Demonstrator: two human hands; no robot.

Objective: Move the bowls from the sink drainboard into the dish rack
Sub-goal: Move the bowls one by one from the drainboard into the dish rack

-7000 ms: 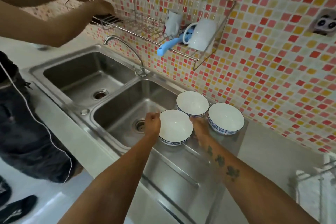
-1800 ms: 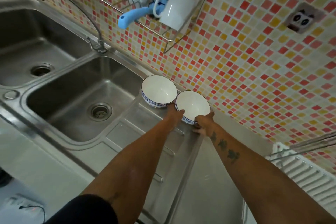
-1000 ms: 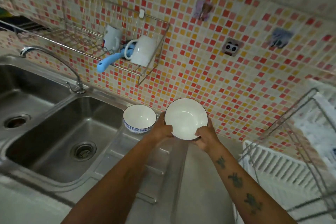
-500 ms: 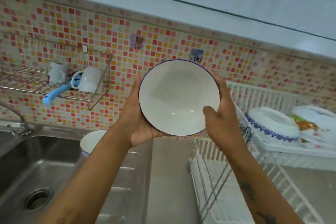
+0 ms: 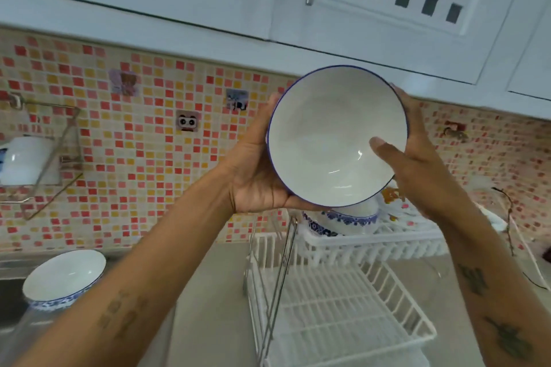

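Head view is showing both hands gripping one white bowl (image 5: 334,134): left hand (image 5: 256,170) cupping underneath, right hand (image 5: 417,170) pinching its rim. Just below them the dish rack (image 5: 343,250) is waiting; tilted so, the bowl risks slipping and striking the upturned bowl (image 5: 343,219) there.

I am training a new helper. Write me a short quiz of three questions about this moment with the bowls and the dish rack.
1. True or false: both hands hold the raised bowl.
2. How many bowls remain on the drainboard?
3. Which tier of the dish rack already holds a blue-patterned bowl: A upper, B lower?

Key:
1. True: the left hand cups one side and the right hand the other.
2. One, the drainboard bowl.
3. A.
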